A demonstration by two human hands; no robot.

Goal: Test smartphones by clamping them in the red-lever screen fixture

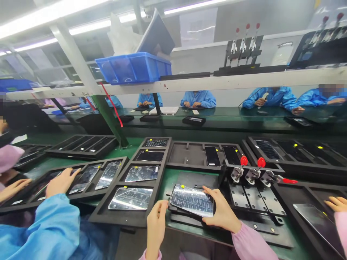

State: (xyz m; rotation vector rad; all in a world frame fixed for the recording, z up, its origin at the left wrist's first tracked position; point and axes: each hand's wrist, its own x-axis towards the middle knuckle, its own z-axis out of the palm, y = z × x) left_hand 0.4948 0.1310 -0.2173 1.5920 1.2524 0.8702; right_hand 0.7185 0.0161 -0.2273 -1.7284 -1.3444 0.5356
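My right hand [221, 211] is closed around the right end of a glossy phone-shaped panel [191, 199] with a small yellow tab, and holds it over a black fixture [189, 178]. At the panel's left edge my left hand [156, 222] is raised with its fingers curled together; whether it touches the panel I cannot tell. Left of my hands lies a long black tray [159, 171] with several similar panels in its pockets.
A clamp jig with red-handled toggles [253, 171] stands just right of the fixture. Black trays cover the green bench. A co-worker in a blue sleeve [51, 224] reaches into a tray at left; another hand [336, 204] shows at far right. More people sit across the conveyor.
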